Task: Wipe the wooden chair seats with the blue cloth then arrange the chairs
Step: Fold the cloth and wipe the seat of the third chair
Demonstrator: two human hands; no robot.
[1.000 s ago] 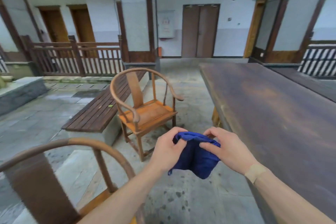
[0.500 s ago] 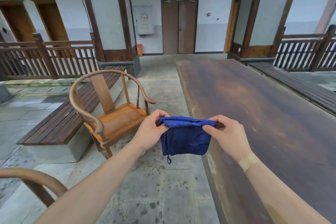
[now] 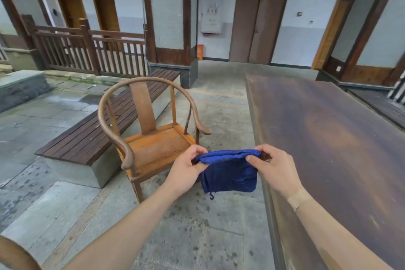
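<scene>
Blue cloth (image 3: 230, 173): woven textile with a nubby, matt surface; a small loop hangs from its lower edge. Chair (image 3: 151, 133): solid wood, orange-brown; the seat is dull and worn, the curved rail smoother with a faint sheen. Desk (image 3: 333, 151), right of the chair: dark wood, stained and blotchy, low gloss. Slatted bench (image 3: 92, 133), behind the chair: dark matt wood on a base that appears to be stone. Floor (image 3: 197, 226), beneath the chair: rough grey stone slabs, speckled and matt.
</scene>
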